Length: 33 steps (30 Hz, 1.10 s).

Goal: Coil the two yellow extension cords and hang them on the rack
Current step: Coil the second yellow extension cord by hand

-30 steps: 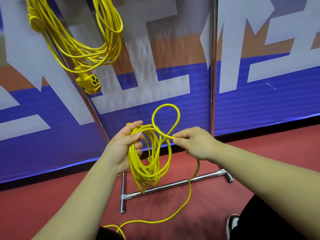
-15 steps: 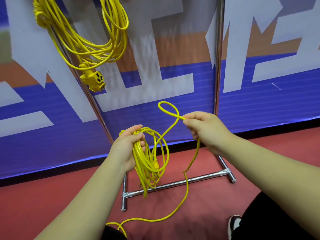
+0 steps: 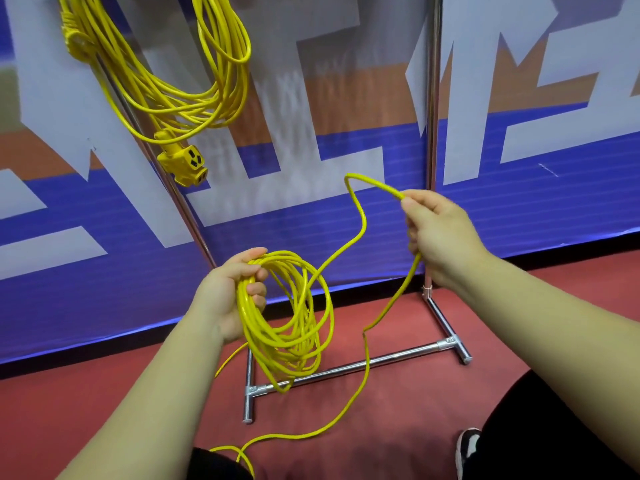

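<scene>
I'm gripping the coil [image 3: 287, 317] in my left hand [image 3: 230, 296] to keep loops gathered, while my right hand [image 3: 438, 233] is pinching loose cord [image 3: 360, 220], drawing slack; the first cord [image 3: 166, 74] is hanging on the rack [image 3: 431, 98].

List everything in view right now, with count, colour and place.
Hung cord: one, yellow, coiled, top left by the rack's left post; socket end dangling.
Second cord: one, yellow, part coiled, loose strand trailing to the floor.
Rack: one, silver, against the banner.
Banner: one, blue, white, orange, behind.
Floor: red.
Shoe: one, black and white, bottom right.
Left hand: grips the coil.
Right hand: fingers pinch the loose strand.
</scene>
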Each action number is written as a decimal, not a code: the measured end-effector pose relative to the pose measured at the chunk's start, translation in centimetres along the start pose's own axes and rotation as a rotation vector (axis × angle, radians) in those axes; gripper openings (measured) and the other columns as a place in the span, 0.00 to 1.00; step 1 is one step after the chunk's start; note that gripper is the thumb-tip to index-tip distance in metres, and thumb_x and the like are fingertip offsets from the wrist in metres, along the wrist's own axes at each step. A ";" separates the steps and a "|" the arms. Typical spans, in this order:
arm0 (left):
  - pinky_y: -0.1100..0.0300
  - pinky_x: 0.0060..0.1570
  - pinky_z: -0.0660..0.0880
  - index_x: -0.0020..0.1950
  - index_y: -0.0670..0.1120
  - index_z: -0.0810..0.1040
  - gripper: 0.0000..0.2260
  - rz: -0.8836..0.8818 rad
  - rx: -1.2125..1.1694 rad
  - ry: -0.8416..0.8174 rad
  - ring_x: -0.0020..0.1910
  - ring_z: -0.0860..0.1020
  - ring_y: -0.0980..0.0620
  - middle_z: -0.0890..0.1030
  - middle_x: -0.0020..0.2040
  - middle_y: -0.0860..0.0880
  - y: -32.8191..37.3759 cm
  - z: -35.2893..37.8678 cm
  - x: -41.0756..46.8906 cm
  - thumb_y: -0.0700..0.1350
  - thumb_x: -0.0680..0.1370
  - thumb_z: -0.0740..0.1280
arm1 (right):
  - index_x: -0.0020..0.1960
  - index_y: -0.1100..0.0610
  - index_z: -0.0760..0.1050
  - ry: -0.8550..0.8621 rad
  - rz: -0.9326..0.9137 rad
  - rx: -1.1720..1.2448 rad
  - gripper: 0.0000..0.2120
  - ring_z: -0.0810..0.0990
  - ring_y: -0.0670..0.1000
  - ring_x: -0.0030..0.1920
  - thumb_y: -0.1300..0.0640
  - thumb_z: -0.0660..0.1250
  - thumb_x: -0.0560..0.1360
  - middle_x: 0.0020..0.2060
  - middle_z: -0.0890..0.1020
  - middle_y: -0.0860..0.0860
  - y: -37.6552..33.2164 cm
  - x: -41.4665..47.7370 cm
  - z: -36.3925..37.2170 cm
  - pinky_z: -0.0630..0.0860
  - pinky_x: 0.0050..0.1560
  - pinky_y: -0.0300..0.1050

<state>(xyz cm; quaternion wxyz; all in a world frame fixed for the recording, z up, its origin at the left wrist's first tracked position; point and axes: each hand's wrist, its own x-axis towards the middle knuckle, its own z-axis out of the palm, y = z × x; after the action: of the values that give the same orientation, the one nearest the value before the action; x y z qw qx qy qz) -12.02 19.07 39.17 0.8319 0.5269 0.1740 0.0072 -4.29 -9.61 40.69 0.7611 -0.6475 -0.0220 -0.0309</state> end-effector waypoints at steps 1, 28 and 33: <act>0.67 0.22 0.65 0.61 0.47 0.77 0.14 0.005 0.007 0.017 0.23 0.67 0.57 0.73 0.35 0.47 0.1 -0.3 0.1 0.36 0.78 0.60 | 0.53 0.51 0.80 0.021 0.011 0.020 0.07 0.64 0.47 0.28 0.57 0.62 0.82 0.31 0.71 0.48 -0.1 0.4 -0.4 0.62 0.29 0.43; 0.67 0.22 0.64 0.49 0.49 0.82 0.08 0.312 0.219 -0.150 0.21 0.64 0.57 0.71 0.33 0.48 1.2 2.7 -3.2 0.38 0.75 0.67 | 0.63 0.53 0.71 -0.644 -0.087 -0.988 0.27 0.78 0.53 0.60 0.40 0.74 0.72 0.59 0.79 0.50 5.2 -3.9 3.8 0.75 0.60 0.50; 0.67 0.21 0.64 0.47 0.52 0.83 0.08 0.325 0.082 -0.132 0.21 0.64 0.59 0.72 0.34 0.49 2.0 2.1 -3.2 0.41 0.74 0.66 | 0.51 0.59 0.72 -0.636 0.123 -0.632 0.07 0.85 0.54 0.43 0.59 0.69 0.77 0.40 0.85 0.53 7.2 -4.6 5.4 0.80 0.48 0.50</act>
<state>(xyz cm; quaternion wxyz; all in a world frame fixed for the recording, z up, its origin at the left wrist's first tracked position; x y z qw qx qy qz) -14.06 17.52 42.59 0.8071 0.5810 0.0316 0.0998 -8.31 -3.01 34.17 0.4819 -0.8255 -0.2057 0.2096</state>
